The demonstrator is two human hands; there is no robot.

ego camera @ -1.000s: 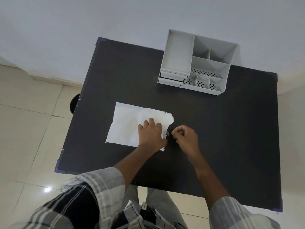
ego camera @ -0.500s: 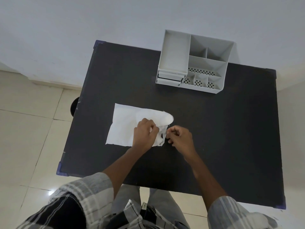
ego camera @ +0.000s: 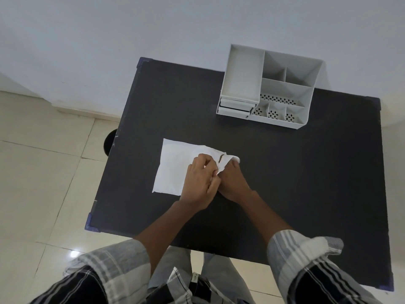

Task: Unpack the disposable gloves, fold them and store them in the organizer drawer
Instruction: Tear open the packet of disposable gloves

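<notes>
- Looking down from above at a dark rectangular desk (ego camera: 306,172) standing on pale floor tiles (ego camera: 43,172) against a white wall (ego camera: 109,40).
- A flat white plastic packet of disposable gloves (ego camera: 173,170) lies on the desk, left of centre, its right end torn open.
- The left hand (ego camera: 200,183) rests on the packet's right part, fingers curled and pinching the torn edge.
- The right hand (ego camera: 233,183) touches the left, fingers pressed together, gripping the loose white flap at the packet's right end.
- A light grey plastic organizer with open compartments (ego camera: 285,88) stands at the far right of the desk, well apart from the hands; its small closed drawers (ego camera: 235,107) face the person.
</notes>
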